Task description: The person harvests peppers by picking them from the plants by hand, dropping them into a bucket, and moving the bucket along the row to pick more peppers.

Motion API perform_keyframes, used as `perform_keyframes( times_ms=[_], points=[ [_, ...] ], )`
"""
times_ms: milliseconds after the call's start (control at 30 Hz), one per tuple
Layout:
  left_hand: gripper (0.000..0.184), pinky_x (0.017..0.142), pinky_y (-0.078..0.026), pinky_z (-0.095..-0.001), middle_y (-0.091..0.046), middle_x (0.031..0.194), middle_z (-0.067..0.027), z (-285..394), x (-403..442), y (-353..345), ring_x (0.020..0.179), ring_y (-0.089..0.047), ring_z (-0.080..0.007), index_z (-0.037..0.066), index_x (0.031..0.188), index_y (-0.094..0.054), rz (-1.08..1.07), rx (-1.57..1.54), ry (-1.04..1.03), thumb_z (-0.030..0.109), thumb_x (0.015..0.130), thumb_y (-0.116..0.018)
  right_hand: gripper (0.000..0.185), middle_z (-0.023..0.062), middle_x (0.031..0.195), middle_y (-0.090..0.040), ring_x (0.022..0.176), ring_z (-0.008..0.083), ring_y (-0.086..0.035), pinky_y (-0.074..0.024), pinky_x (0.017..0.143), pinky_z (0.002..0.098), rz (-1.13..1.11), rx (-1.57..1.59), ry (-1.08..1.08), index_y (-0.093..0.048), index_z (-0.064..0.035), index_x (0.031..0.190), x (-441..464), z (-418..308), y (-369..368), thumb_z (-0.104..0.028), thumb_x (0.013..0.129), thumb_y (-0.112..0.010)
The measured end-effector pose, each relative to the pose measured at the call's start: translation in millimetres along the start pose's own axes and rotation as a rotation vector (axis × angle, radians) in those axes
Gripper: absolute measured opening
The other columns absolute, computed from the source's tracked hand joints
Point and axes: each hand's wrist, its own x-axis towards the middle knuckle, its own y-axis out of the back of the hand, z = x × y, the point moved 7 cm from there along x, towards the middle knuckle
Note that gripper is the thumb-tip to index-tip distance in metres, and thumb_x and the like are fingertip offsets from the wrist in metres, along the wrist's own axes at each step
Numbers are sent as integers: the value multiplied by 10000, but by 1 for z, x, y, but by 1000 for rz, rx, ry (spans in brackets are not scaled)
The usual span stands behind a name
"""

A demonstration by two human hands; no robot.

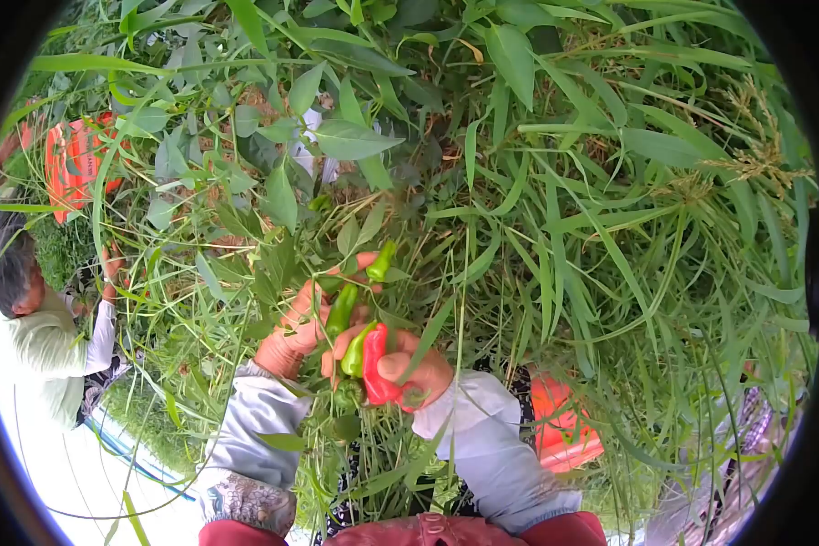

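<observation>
My right grip (400, 369) is closed around a red pepper (374, 366) and green peppers (354, 353) beside it. My left grip (314, 314), just beside, has its fingers curled at another green pepper (341, 309) among the leaves; whether it pinches, I cannot tell. A red container (562, 423) lies near my right sleeve (496, 446).

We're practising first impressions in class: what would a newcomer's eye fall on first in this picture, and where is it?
Probably the glossy red pepper in the right hand, just below centre, with green peppers around it and the left hand close by. Next, perhaps, the orange-red shape at upper left, bright against the foliage, and below it another person in a pale top.
</observation>
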Motion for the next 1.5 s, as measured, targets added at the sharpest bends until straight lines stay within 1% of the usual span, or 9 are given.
perform_keyframes(
  times_ms=[100,300,500,633,733,900,1033,1233,1500],
  points=[
    [928,781,-440,-256,-541,1093,-29,-14,-9,3,878,-522,-93,51,1346,-333,-76,-97,102,472,637,-758,537,173,1035,-547,915,253,-568,-448,823,365,-6,1,24,-532,-47,1100,2,-2,-1,-383,702,-664],
    [262,674,-468,-255,-616,981,-30,-9,-51,31,810,-561,-98,41,1064,-590,427,310,7,166,835,-617,552,155,1047,-551,998,245,-527,-403,886,375,-15,-26,-6,-531,-27,1097,5,0,7,-379,701,-682],
    [315,617,-488,-270,-589,1113,-64,-16,-52,32,845,-601,-161,49,1120,-556,486,-274,172,138,824,-616,551,145,1037,-558,1030,236,-511,-399,901,375,-2,-70,-80,-524,-17,1107,6,0,6,-354,703,-688],
    [471,944,-400,-343,-523,1204,-118,8,-39,9,1071,-522,-203,-16,1207,-482,253,-214,100,166,793,-611,519,139,1025,-569,1007,239,-532,-439,848,357,-9,42,-55,-521,-10,1107,5,6,8,-308,716,-689],
    [416,633,-487,-290,-591,1032,-103,16,-62,9,819,-593,-176,38,1162,-527,336,-147,201,68,756,-614,485,129,1002,-578,959,223,-555,-460,794,325,-89,-90,-67,-524,-11,1103,7,10,6,-280,730,-678],
    [330,512,-428,-202,-603,887,-71,-5,-111,-1,564,-533,-119,50,1059,-557,560,-430,173,61,735,-617,478,112,978,-591,905,188,-570,-460,776,304,-24,-134,-189,-526,-7,1104,5,13,5,-264,732,-683],
    [229,382,-440,-223,-574,939,-104,3,-133,-17,570,-573,-157,55,970,-519,700,-321,1,105,767,-609,468,99,949,-601,878,159,-572,-457,759,287,-41,-204,-208,-536,-2,1089,5,24,17,-255,729,-696],
    [324,619,-469,-248,-576,857,-134,64,-151,-71,730,-578,-195,45,946,-516,582,901,-373,27,683,-704,368,61,918,-609,864,144,-568,-433,801,282,30,-218,-315,-583,-3,1041,0,23,11,-176,732,-686],
    [287,525,-476,-273,-521,902,-136,69,-154,-87,669,-581,-204,60,837,-548,345,995,-315,14,625,-736,459,34,979,-570,888,115,-556,-439,799,267,28,-136,-324,-529,-12,1102,1,33,5,-180,710,-698]
  ],
)
